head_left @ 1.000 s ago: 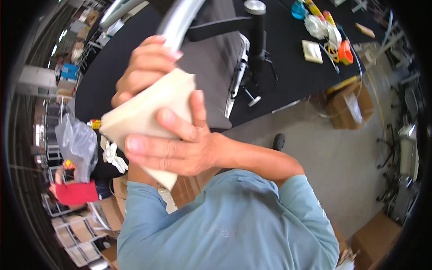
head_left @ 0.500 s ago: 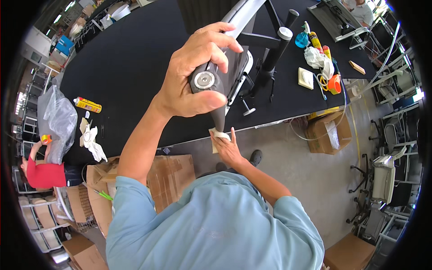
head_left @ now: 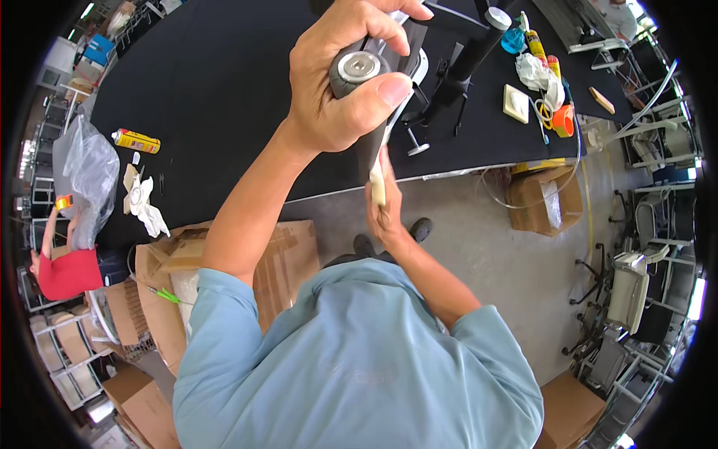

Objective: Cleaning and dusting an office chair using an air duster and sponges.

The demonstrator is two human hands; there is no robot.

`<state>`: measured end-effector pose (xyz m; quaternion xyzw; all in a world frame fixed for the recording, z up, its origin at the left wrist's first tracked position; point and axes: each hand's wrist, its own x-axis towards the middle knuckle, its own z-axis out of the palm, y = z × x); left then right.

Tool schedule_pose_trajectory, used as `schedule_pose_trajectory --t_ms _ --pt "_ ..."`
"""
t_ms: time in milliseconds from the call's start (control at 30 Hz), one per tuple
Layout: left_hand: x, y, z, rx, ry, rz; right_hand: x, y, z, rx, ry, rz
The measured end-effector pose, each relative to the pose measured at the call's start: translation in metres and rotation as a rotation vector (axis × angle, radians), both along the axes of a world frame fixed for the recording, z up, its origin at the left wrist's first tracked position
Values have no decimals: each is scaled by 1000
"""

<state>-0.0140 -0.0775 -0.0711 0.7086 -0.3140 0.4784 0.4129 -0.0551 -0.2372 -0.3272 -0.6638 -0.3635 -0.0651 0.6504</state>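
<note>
A dark grey chair-frame piece [head_left: 369, 150] stands tilted at the near edge of the table, its thick upper end tipped with a round metal disc [head_left: 359, 67]. My left hand [head_left: 318, 97] wraps that end from the left, with the thumb across its near side. Lower down, my right hand [head_left: 384, 213] holds a cream cloth or pad [head_left: 377, 188] against the piece's lower part. The fingers reach up behind it and are partly hidden. Just beyond, a black post with a round silver knob [head_left: 498, 18] belongs to the same assembly or lies beside it; I cannot tell which.
On the black-covered table [head_left: 224, 97] are a blue spray bottle [head_left: 513, 40], a cream square block [head_left: 516, 103], orange tape [head_left: 563, 121], a yellow can [head_left: 136, 141] and a white cloth [head_left: 142, 202]. Cardboard boxes [head_left: 288, 258] stand below. A person in red [head_left: 71, 273] is at left.
My right hand has turned and slid up along the piece, with the cloth now folded edge-on. The left hand keeps its grip. Both hands and the piece sit slightly further right in view.
</note>
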Motion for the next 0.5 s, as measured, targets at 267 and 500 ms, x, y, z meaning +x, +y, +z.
schedule_pose_trajectory --t_ms 267,500 --pt "5 9 -2 57 -52 0 -16 -14 -110 74 1508 43" --pt "-16 2 1 91 133 52 -28 6 21 651 1542 296"
